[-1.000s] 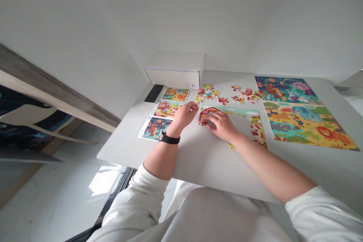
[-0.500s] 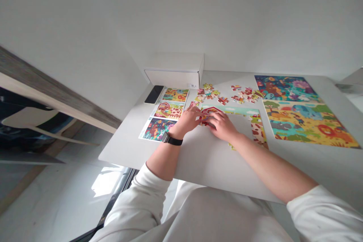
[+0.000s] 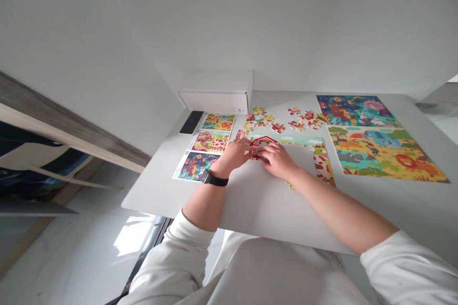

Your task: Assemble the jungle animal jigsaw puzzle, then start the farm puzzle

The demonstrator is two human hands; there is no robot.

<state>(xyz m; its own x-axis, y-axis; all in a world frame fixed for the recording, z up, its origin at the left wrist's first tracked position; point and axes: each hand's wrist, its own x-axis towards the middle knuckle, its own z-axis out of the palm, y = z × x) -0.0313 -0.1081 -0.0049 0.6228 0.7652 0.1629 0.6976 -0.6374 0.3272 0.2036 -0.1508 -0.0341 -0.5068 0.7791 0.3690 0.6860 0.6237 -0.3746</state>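
Note:
Both hands meet over the left side of a partly joined farm jigsaw puzzle [image 3: 303, 140], just below its red barn roof. Between their fingertips is a small red jigsaw puzzle piece [image 3: 254, 156], mostly covered. My left hand [image 3: 234, 155], with a black watch on its wrist, has its fingers bent onto the piece's left side. My right hand [image 3: 278, 159] pinches at it from the right with curled fingers. The joined pieces form a strip across the top and a column with brown-patched cows [image 3: 324, 167] down the right. A yellow-green piece [image 3: 289, 185] shows partly under my right wrist.
Several loose puzzle pieces [image 3: 308, 120] lie behind the puzzle. Two finished animal puzzles [image 3: 379, 145] are at the right. To the left lie a picture sheet [image 3: 175, 175] and a phone [image 3: 192, 122]. A white box [image 3: 213, 100] stands at the back against the wall.
The camera view has shifted slightly. Both hands stay at the same spot on the puzzle, with only small finger movement around the red piece.

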